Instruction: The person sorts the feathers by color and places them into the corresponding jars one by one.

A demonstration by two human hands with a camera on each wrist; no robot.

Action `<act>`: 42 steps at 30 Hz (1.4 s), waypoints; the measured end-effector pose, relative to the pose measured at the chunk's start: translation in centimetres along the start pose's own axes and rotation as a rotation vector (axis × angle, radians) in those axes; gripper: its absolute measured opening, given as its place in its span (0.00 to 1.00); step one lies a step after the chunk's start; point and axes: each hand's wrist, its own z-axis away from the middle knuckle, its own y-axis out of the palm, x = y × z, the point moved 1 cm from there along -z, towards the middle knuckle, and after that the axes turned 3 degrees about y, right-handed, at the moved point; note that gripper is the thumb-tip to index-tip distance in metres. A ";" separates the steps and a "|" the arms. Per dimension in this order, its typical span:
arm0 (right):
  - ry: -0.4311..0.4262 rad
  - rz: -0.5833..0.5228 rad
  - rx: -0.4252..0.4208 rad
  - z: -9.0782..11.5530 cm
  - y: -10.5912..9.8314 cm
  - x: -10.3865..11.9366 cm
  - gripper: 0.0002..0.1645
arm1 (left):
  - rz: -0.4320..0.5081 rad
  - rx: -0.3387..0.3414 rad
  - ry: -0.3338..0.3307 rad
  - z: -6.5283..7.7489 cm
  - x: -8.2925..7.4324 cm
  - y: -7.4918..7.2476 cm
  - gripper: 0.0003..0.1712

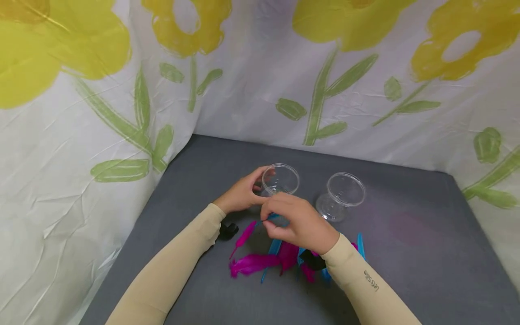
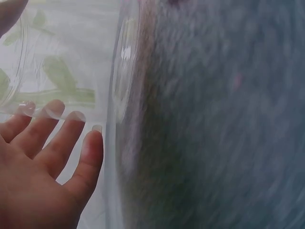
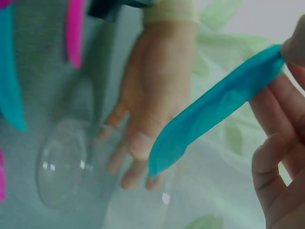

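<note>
My right hand [image 1: 298,221] pinches a blue feather [image 3: 214,109] by one end between thumb and finger; its broad tip points away from the hand. In the head view that hand is close in front of a clear footed plastic cup [image 1: 280,179]. Around the left side of this cup is my left hand [image 1: 243,192], thumb in front and fingers behind. The left wrist view shows the left fingers [image 2: 62,143] spread against the clear wall. A second clear footed cup [image 1: 345,192] stands upright to the right.
Magenta feathers [image 1: 256,264] and blue feathers [image 1: 275,247] lie loose on the grey table [image 1: 211,284] under and near the right wrist. A single magenta feather [image 1: 245,234] lies left of the pile. White curtains [image 1: 252,90] with yellow flowers border the table.
</note>
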 end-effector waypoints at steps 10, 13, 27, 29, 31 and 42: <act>0.264 -0.270 -0.245 -0.7 -3.5 -1.9 0.06 | -0.016 0.006 -0.028 0.6 -0.3 -0.9 0.61; 0.294 -0.314 -0.291 -1.0 -3.7 -2.5 0.05 | -0.012 0.008 -0.032 0.6 -0.4 -0.9 0.61; 0.399 -0.274 -0.317 -0.6 -2.1 -4.9 0.07 | -0.012 0.041 -0.041 0.2 -0.4 -0.4 0.59; 0.398 -0.247 -0.316 -0.5 -1.8 -5.1 0.07 | -0.008 0.042 -0.037 0.1 -0.4 -0.4 0.60; 0.402 -0.220 -0.307 -0.5 -1.6 -5.4 0.07 | -0.004 0.042 -0.033 0.2 -0.5 -0.4 0.60; 0.396 -0.084 -0.242 -0.3 -0.8 -6.2 0.09 | 0.007 0.042 -0.024 0.3 -0.6 -0.6 0.61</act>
